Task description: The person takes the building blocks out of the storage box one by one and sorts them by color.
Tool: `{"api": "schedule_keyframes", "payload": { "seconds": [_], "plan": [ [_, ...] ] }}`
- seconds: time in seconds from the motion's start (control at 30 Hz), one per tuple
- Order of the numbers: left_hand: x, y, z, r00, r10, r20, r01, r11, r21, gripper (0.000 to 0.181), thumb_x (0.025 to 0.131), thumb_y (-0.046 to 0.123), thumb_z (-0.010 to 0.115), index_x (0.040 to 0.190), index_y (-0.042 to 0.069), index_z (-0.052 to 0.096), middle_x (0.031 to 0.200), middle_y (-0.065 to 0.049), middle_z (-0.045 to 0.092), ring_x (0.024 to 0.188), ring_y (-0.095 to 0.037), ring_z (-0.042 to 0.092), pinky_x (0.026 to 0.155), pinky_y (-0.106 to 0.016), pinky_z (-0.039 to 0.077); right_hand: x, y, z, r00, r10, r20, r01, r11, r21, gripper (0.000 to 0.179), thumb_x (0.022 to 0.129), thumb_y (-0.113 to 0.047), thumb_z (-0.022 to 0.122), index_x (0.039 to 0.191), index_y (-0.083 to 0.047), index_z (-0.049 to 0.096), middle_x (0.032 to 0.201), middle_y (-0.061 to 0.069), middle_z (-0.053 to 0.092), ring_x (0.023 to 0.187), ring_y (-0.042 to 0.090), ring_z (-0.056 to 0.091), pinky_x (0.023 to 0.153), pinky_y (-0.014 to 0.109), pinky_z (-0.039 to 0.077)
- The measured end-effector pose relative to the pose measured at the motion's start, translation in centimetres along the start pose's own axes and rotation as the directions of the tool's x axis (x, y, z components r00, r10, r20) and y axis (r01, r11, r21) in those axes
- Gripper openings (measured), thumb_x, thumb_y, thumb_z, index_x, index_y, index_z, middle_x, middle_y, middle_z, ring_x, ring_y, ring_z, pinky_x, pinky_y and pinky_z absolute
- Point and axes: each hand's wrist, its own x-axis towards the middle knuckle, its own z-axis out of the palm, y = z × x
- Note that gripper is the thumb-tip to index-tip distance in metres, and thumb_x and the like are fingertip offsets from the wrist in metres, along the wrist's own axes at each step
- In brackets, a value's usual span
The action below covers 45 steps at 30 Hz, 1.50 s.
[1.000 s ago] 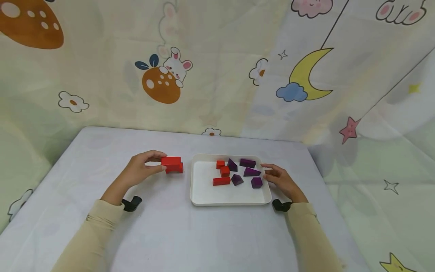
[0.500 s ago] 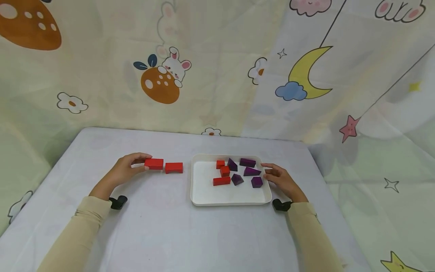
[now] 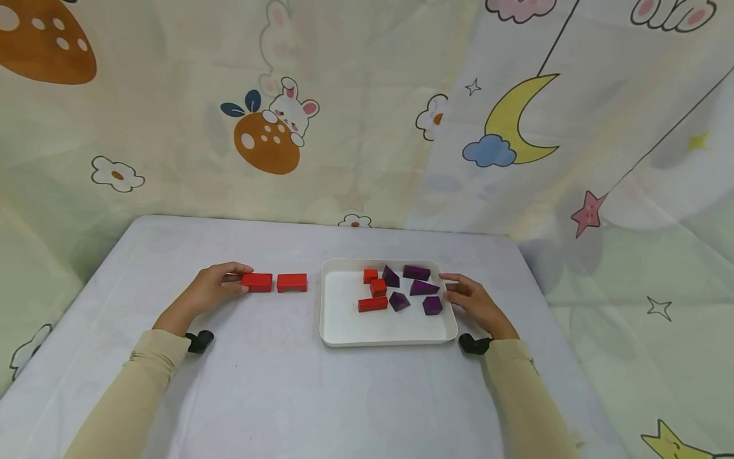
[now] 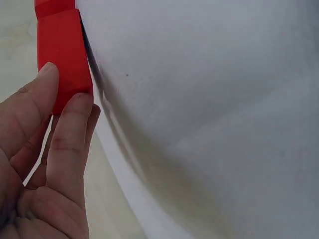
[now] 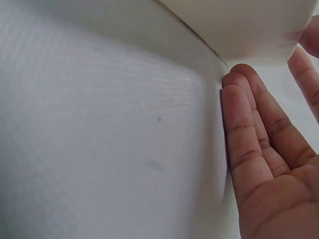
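Observation:
My left hand (image 3: 213,290) pinches a red rectangular block (image 3: 257,282) between thumb and fingers, low at the table on the left. Just to its right lies a second red block (image 3: 292,282) with a shallow notch along its near lower edge. The left wrist view shows my thumb and fingertips on the near end of the held block (image 4: 64,55), its far end close to the other one. On the right, my right hand (image 3: 474,303) touches the right side of a white tray (image 3: 338,328). In the right wrist view, its lower fingers (image 5: 239,107) lie nearly straight beside the tray wall (image 5: 244,30).
Inside the tray are red blocks, including a long one (image 3: 373,305) and a small cube (image 3: 370,276), and several purple blocks, one a long bar (image 3: 417,273). A white cloth covers the table (image 3: 287,395). Behind it hangs a patterned curtain (image 3: 355,127).
My left hand has carried its red block leftward from above the other red block and lowered it to the left of that block. The right hand and tray stay in place.

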Motion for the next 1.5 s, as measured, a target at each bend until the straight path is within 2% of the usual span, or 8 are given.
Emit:
{"api": "schedule_keyframes", "payload": {
  "seconds": [0.13, 0.33, 0.57, 0.7, 0.87, 1.03, 1.2, 1.5],
  "plan": [
    [0.0, -0.1, 0.1, 1.000, -0.023, -0.004, 0.023, 1.000, 0.013, 0.047, 0.101, 0.010, 0.076, 0.144, -0.002, 0.062, 0.144, -0.030, 0.062, 0.137, -0.050, 0.057, 0.115, -0.065, 0.045, 0.0, 0.0, -0.1, 1.000, -0.006, 0.007, 0.006, 1.000, 0.001, 0.055, 0.109, -0.013, 0.067, 0.159, -0.001, 0.049, 0.150, 0.033, 0.056, 0.132, 0.039, 0.061, 0.118, 0.053, 0.047],
    [0.0, 0.5, 0.2, 0.999, -0.031, -0.019, 0.031, 0.999, 0.009, 0.064, 0.101, 0.019, 0.079, 0.155, -0.002, 0.053, 0.151, -0.029, 0.058, 0.140, -0.050, 0.056, 0.114, -0.061, 0.048, 0.0, 0.1, -0.1, 1.000, 0.003, 0.004, -0.003, 1.000, -0.007, 0.055, 0.109, -0.014, 0.067, 0.160, -0.002, 0.049, 0.150, 0.033, 0.056, 0.132, 0.039, 0.061, 0.119, 0.057, 0.045],
    [-0.8, 2.9, 0.7, 0.996, -0.004, -0.084, 0.006, 1.000, 0.023, 0.061, 0.103, 0.020, 0.077, 0.157, 0.006, 0.054, 0.156, -0.023, 0.056, 0.146, -0.053, 0.046, 0.117, -0.067, 0.042, 0.1, 0.1, -0.1, 1.000, -0.004, 0.005, 0.004, 1.000, -0.004, 0.055, 0.109, -0.014, 0.067, 0.159, -0.001, 0.049, 0.150, 0.033, 0.056, 0.133, 0.039, 0.061, 0.116, 0.047, 0.049],
    [-1.3, 4.2, 1.6, 0.992, 0.023, -0.125, -0.024, 1.000, -0.006, 0.057, 0.101, 0.019, 0.079, 0.153, 0.008, 0.060, 0.152, -0.021, 0.061, 0.141, -0.050, 0.053, 0.113, -0.066, 0.048, 0.2, 0.1, -0.1, 1.000, -0.005, 0.008, 0.005, 1.000, -0.002, 0.055, 0.108, -0.013, 0.067, 0.159, -0.001, 0.049, 0.149, 0.033, 0.057, 0.132, 0.039, 0.061, 0.116, 0.046, 0.049],
    [-1.5, 5.7, 3.2, 0.984, 0.083, -0.159, -0.097, 0.992, -0.078, 0.050, 0.098, 0.014, 0.082, 0.145, 0.004, 0.067, 0.141, -0.020, 0.069, 0.126, -0.040, 0.069, 0.105, -0.053, 0.057, 0.3, 0.2, -0.1, 1.000, 0.003, 0.004, -0.003, 1.000, -0.008, 0.056, 0.108, -0.014, 0.068, 0.159, -0.002, 0.049, 0.150, 0.033, 0.056, 0.133, 0.041, 0.061, 0.120, 0.059, 0.043],
    [-1.1, 7.4, 5.4, 0.979, 0.122, -0.161, -0.147, 0.977, -0.153, 0.047, 0.097, 0.015, 0.085, 0.139, 0.002, 0.070, 0.137, -0.020, 0.072, 0.117, -0.037, 0.074, 0.100, -0.045, 0.061, 0.2, 0.1, -0.1, 1.000, 0.005, 0.001, -0.005, 1.000, -0.009, 0.056, 0.108, -0.014, 0.068, 0.160, -0.002, 0.049, 0.150, 0.033, 0.056, 0.135, 0.043, 0.060, 0.120, 0.060, 0.042],
    [-0.6, 9.0, 7.8, 0.986, 0.102, -0.135, -0.131, 0.965, -0.226, 0.047, 0.095, 0.014, 0.086, 0.139, 0.003, 0.071, 0.136, -0.018, 0.073, 0.118, -0.036, 0.074, 0.102, -0.049, 0.060, 0.2, 0.1, 0.0, 1.000, 0.008, 0.000, -0.008, 1.000, -0.008, 0.056, 0.109, -0.014, 0.068, 0.160, -0.002, 0.049, 0.150, 0.033, 0.056, 0.135, 0.042, 0.060, 0.120, 0.058, 0.043],
    [0.0, 10.9, 11.9, 0.990, 0.101, -0.098, -0.127, 0.941, -0.313, 0.051, 0.094, 0.015, 0.087, 0.140, 0.001, 0.069, 0.138, -0.019, 0.071, 0.121, -0.038, 0.073, 0.100, -0.045, 0.061, 0.1, 0.1, 0.0, 1.000, 0.007, -0.003, -0.007, 1.000, -0.004, 0.056, 0.108, -0.014, 0.068, 0.160, -0.002, 0.049, 0.150, 0.033, 0.056, 0.134, 0.040, 0.060, 0.119, 0.055, 0.045]
  ]
}}
